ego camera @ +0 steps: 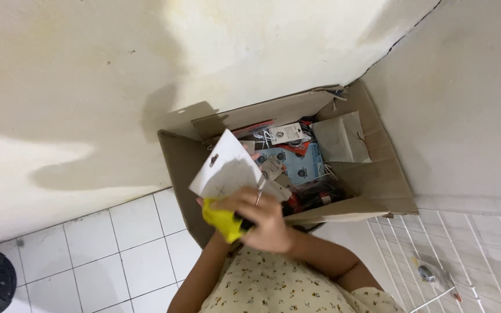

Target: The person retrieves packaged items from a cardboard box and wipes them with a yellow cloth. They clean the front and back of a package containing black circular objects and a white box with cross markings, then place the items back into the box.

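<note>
One hand (262,217), fingers clamping a white card (226,169), hides the other hand.

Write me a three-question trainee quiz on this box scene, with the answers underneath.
1. True or false: the cardboard box stands open in a corner between two walls.
2. What does the hand in front of the box hold? A) a white card package with a yellow item, B) a metal drain cover, C) a black round object.
3. Fill in: the floor left of the box is covered in white ____.

Key
1. True: its flaps are up and packaged goods show inside.
2. A. Which of the person's hands it is cannot be told; it wears a ring.
3. Tiles.
</note>
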